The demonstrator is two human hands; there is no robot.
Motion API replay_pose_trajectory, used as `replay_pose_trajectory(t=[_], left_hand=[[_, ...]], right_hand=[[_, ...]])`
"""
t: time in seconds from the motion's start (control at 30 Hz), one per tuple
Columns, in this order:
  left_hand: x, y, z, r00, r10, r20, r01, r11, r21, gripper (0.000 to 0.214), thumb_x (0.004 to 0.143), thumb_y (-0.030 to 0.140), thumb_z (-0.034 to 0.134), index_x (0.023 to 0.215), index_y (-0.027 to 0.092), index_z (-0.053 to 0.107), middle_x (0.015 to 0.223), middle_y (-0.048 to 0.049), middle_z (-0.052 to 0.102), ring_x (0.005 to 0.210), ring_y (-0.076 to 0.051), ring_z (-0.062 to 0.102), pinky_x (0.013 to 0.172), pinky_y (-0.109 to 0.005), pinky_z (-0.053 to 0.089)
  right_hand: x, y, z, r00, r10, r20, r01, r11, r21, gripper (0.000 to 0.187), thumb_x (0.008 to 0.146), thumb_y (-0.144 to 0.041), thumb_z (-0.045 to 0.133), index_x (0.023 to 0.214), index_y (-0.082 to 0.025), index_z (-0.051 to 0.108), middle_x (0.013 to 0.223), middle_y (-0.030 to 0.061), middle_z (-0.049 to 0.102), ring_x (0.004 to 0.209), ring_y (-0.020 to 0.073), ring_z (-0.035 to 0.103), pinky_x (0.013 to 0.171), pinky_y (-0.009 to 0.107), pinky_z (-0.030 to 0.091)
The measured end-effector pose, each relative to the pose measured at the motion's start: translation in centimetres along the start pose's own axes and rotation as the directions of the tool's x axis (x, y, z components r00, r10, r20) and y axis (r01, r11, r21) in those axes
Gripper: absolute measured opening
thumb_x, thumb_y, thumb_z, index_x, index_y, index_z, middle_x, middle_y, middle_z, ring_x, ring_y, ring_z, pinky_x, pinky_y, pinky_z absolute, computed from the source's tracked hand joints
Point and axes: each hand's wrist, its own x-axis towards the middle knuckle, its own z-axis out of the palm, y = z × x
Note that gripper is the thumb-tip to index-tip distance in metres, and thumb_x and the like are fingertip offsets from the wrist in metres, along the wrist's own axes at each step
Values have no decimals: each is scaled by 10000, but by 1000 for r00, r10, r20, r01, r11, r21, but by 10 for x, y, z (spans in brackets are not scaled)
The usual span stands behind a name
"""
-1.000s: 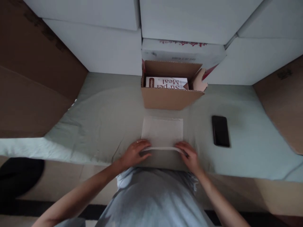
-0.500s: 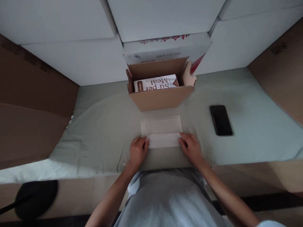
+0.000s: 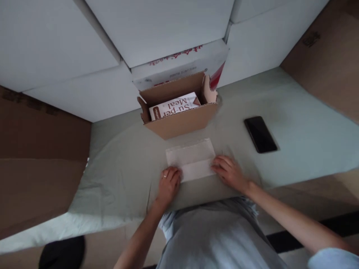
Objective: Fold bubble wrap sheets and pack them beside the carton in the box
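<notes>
A folded translucent plastic sheet lies flat on the cloth in front of me, its near part doubled over into a whiter band. My left hand, with a ring on one finger, has its fingers curled together on the near left end of that band. At the right end, my right hand pinches the edge with bent fingers. The fingertips are slightly blurred and partly hidden. Just beyond the sheet stands an open cardboard box, holding a white carton with brown "Su-per Meal" lettering.
A black phone rests to the right on the pale green cloth. Large white boxes are stacked behind, one with red print. Brown cardboard panels stand at the left and right sides.
My view has tilted and shifted. Both hands stay at the ends of the folded band, my left hand slightly further in over it. The box and phone appear to rest where they were.
</notes>
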Motion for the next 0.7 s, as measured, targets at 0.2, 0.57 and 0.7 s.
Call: replay_pose_trajectory(t=[0.2,0.57,0.7], left_hand=[[-1,-18,-15,966,116,231,-79,983,-163,530,820,335,595,1290,143,442,1203,-154,554,1143,-289,514,958,-476,464],[10,-18,-6,968,-239,76,247,855,-456,157,887,283,511,930,184,625,939,-69,634,943,-205,586,842,-368,480],[14,-7,0,907,-414,80,416,848,-329,240,910,344,467,814,164,594,813,-61,602,796,-193,570,723,-316,453]], right_hand=[[5,2,-6,975,-119,186,110,992,56,499,822,-331,565,1287,-157,519,1331,132,536,1260,261,447,1072,517,332],[17,3,-6,940,314,-136,-251,903,350,160,879,-219,481,970,-213,613,913,76,634,901,208,596,788,385,507],[21,4,4,891,414,-186,-360,894,267,160,895,-323,497,972,-210,582,847,71,613,809,214,589,732,375,502]])
